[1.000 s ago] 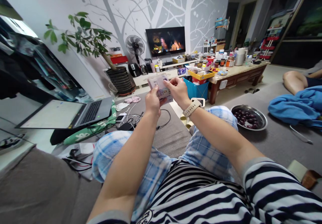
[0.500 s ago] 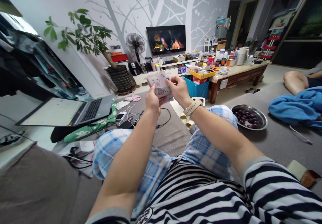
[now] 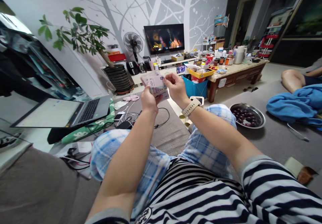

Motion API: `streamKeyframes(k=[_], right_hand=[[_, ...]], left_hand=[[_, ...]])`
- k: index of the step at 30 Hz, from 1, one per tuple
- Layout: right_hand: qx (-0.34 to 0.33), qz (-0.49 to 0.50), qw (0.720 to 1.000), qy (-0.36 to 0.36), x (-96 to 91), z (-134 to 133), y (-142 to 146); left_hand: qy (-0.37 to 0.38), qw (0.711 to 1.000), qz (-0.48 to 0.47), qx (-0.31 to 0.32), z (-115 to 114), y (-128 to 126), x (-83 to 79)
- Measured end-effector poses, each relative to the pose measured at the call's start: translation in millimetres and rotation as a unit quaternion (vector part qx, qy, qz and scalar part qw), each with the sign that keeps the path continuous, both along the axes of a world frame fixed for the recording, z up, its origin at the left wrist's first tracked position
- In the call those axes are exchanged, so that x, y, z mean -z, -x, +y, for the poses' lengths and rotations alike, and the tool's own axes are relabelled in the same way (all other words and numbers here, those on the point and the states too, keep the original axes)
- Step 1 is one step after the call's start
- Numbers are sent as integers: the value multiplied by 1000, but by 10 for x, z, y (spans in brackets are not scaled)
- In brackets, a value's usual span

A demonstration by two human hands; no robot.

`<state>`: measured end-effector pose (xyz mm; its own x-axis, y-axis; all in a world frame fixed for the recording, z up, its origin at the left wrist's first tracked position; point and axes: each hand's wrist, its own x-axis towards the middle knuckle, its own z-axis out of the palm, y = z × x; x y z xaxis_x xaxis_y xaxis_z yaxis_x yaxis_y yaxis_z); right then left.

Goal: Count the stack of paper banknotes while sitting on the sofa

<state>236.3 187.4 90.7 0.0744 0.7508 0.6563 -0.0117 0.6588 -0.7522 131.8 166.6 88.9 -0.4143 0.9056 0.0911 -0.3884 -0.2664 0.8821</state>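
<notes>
Banknotes (image 3: 156, 82), purple-grey paper rectangles, tilt above the grey fabric seat (image 3: 168, 138) toward its far edge; the left hand (image 3: 149, 101) is closed on their lower left corner. The right hand (image 3: 178, 88), fingers bunched, meets their right edge; whether it grips, I cannot tell.

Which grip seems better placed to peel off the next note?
Probably the right grip: its fingers are at the right edge of the notes; the left grip holds them at lower left.
</notes>
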Motion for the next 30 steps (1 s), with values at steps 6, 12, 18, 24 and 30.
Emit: streamKeyframes(k=[6,12,18,24,30], right_hand=[[-24,14,1000,-2,24,43,13],[-37,41,998,1,17,8,17],[-52,45,997,27,9,12,19],[-42,38,998,24,18,14,17],[-18,23,1000,2,26,26,8]], left_hand=[[-1,1000,-10,7,9,-18,5],[-11,1000,-18,-3,12,-29,11],[-9,999,-30,3,19,-28,14],[-8,1000,-27,5,18,-31,7],[-1,1000,-16,-11,12,-30,4]])
